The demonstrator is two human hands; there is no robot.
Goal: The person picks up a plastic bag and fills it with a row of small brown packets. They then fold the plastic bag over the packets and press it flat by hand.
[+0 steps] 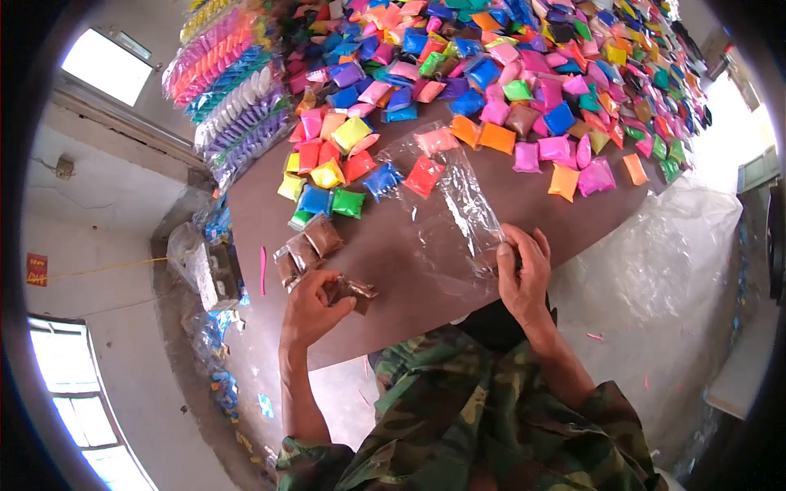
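Observation:
My left hand [309, 309] is at the near left of the table, fingers and thumb closed on a small brown packet [357, 296]. More brown packets [322, 236] lie just beyond its fingertips. My right hand [525, 274] pinches the open end of a clear plastic bag [465, 214] between thumb and fingers. The bag stretches away from me over the tabletop. At its far part show a red packet [424, 175], a light pink packet [436, 141] and a blue packet [383, 180].
Red, yellow, blue and green packets [327, 173] sit in a cluster left of the bag. A large heap of coloured packets [524, 74] covers the back of the brown table [393, 307]. Bundled filled bags [237, 98] are stacked at the back left. Clear plastic sheeting [655, 245] hangs at the right.

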